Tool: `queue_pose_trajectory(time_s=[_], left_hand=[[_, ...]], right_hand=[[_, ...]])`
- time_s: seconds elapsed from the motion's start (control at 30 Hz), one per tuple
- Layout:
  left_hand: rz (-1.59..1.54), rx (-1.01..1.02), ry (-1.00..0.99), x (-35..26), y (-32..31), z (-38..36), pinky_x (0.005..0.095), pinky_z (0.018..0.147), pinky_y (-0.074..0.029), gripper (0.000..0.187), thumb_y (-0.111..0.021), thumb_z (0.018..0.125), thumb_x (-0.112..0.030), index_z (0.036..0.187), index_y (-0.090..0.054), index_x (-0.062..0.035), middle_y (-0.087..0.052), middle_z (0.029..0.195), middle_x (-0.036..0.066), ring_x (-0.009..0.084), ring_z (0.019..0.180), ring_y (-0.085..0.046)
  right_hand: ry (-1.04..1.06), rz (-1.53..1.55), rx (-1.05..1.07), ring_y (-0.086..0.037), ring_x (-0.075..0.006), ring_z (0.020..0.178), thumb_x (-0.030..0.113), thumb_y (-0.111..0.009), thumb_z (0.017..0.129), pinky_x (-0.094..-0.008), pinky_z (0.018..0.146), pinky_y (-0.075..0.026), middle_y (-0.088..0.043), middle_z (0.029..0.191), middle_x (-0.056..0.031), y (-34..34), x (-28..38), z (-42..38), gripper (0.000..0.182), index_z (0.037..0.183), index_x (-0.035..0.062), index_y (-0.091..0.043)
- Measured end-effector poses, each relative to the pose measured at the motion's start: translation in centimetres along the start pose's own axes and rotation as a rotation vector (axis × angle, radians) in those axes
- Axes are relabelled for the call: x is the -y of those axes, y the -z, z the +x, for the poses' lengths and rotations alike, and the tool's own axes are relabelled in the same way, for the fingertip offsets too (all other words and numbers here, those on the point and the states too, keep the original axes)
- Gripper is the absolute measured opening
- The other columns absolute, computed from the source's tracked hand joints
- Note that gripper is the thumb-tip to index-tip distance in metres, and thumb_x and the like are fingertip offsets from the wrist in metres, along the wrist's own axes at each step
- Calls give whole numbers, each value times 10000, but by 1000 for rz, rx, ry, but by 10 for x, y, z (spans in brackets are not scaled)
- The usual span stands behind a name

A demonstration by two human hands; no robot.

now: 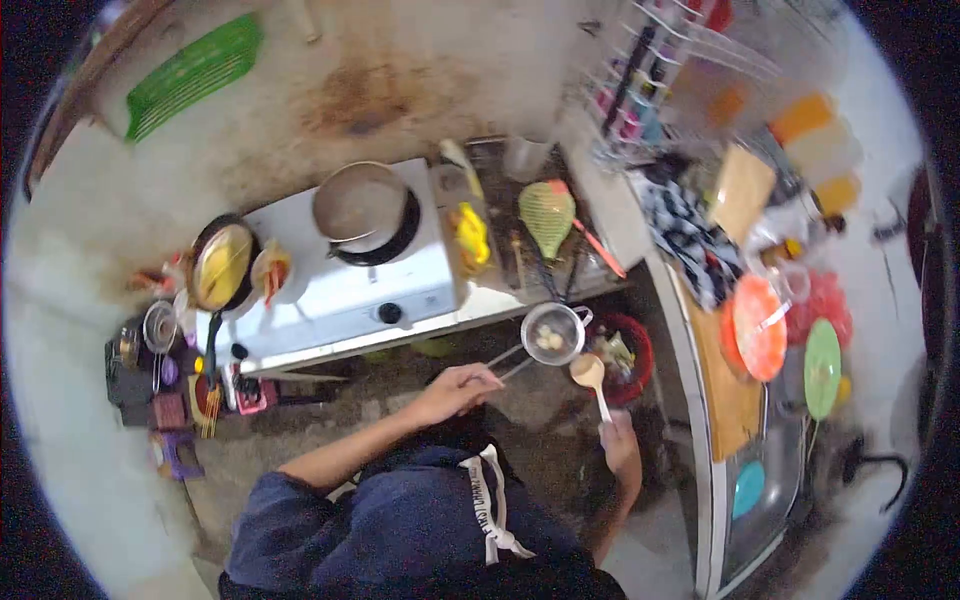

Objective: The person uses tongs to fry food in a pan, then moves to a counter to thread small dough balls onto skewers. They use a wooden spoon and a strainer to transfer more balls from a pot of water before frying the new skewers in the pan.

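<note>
My left hand [459, 392] is closed round the thin handle of a metal strainer [538, 358]. Several small pale lumps [549, 338] lie in its mesh bowl. In my right hand [620, 437] is a wooden spoon [588, 373], its bowl up beside the strainer's right edge. Below both, a red basin [643, 372] on the floor side holds scraps of pale and greenish stuff [614, 354]. The strainer overlaps the basin's left rim in this view.
A white stove [300, 290] bears a pot [362, 205]. To its left sits a frying pan [223, 265] with yellow contents. A green spatula-like fan [548, 215] lies on the dark counter. At right are a wooden board [728, 400], an orange plate [760, 328] and a sink [765, 520].
</note>
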State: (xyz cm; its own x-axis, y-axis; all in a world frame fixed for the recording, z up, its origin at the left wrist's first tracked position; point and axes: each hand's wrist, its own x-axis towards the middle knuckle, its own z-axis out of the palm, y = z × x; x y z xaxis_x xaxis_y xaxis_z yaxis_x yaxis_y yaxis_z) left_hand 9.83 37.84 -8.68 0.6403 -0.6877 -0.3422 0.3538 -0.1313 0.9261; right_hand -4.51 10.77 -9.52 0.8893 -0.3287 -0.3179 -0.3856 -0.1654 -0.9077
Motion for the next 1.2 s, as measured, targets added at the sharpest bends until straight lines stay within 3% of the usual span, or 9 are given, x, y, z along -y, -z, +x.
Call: queue_pose_trajectory(time_s=[0.2, 0.27, 0.33, 0.37, 0.4, 0.73, 0.8, 0.9, 1.2], left_hand=[[-83, -593, -39, -10, 68, -86, 183, 404, -273, 154, -500, 850, -189, 899, -564, -58, -391, 554, -56, 25, 453, -342], [-213, -808, -76, -7, 85, -110, 183, 404, -263, 142, -496, 846, -166, 894, -555, -46, -377, 546, -61, 22, 455, -329], [-215, -908, -93, -9, 101, -129, 180, 404, -256, 133, -496, 842, -151, 888, -545, -36, -371, 550, -65, 21, 456, -325], [-212, -994, -105, -5, 112, -137, 180, 404, -250, 130, -495, 841, -148, 889, -541, -36, -364, 551, -69, 19, 458, -317], [-206, -1075, -116, -1, 124, -146, 179, 404, -244, 127, -494, 840, -145, 891, -537, -37, -358, 552, -72, 16, 459, -309], [-320, -1137, -172, 3, 212, -175, 179, 391, -213, 89, -485, 844, -144, 854, -508, -58, -334, 540, -80, 11, 444, -276], [-337, -1115, -156, 0, 226, -174, 180, 388, -210, 89, -485, 846, -145, 857, -507, -59, -332, 536, -79, 12, 441, -275], [-398, -1063, -152, 1, 242, -172, 181, 386, -205, 93, -488, 850, -146, 867, -501, -55, -329, 530, -77, 13, 435, -271], [-392, -1058, -120, 4, 263, -162, 178, 389, -194, 68, -495, 846, -138, 856, -501, -71, -331, 532, -72, 13, 436, -267]], right_hand=[[273, -334, 238, -548, -163, 540, 151, -514, 831, -289, 511, -409, -579, 636, -77, -97, 110, 106, 125, 873, 35, -534], [425, -436, 258, -509, -114, 563, 127, -517, 830, -271, 524, -400, -548, 641, -56, -133, 153, 118, 117, 856, 13, -527], [698, -518, 193, -549, -209, 589, 149, -522, 823, -326, 549, -408, -548, 660, -99, -169, 173, 141, 134, 859, 22, -498], [608, -534, 232, -568, -357, 725, 224, -525, 818, -411, 635, -423, -585, 750, -187, -188, 186, 152, 200, 879, 36, -500], [609, -555, 251, -565, -367, 733, 227, -501, 829, -424, 638, -420, -577, 743, -192, -207, 201, 162, 200, 888, 38, -476], [875, -1008, 160, -554, -339, 752, 166, -496, 807, -441, 676, -437, -573, 811, -178, -364, 217, 285, 182, 921, 24, -507], [1226, -948, 49, -555, -290, 808, 171, -510, 788, -403, 709, -441, -585, 845, -129, -379, 206, 308, 165, 891, 49, -555], [1299, -1128, -26, -541, -251, 862, 180, -525, 774, -368, 742, -434, -592, 860, -90, -391, 200, 321, 169, 896, 78, -581], [1181, -1269, 257, -516, -268, 968, 217, -468, 794, -412, 824, -399, -588, 932, -78, -402, 217, 317, 209, 926, 114, -593]])
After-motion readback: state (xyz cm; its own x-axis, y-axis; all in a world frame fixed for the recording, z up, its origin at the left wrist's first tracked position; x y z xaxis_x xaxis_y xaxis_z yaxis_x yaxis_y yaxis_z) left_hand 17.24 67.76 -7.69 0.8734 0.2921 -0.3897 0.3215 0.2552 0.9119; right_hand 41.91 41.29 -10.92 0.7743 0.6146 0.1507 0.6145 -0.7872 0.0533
